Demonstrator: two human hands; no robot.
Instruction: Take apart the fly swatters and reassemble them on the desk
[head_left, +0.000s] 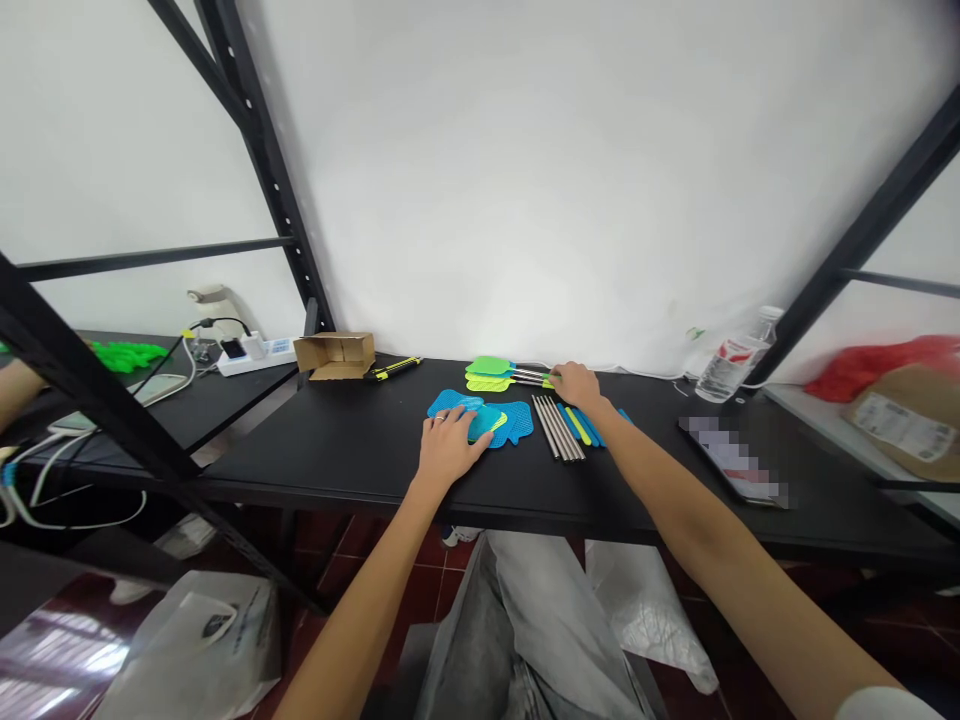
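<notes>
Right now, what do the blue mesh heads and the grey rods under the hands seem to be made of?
The blue mesh heads, under the left hand, look like moulded matte plastic: bright uniform colour, fine grid. The grey rods, beside the right hand, look like metal, probably steel: pale streaky sheen, thin and straight. Both are too small to be sure.

Plain white wall behind a black worktop framed by black metal shelving uprights with diagonal braces, a second black shelf to the left carrying a white power strip, dark red tiled floor below, light even and soft.
</notes>
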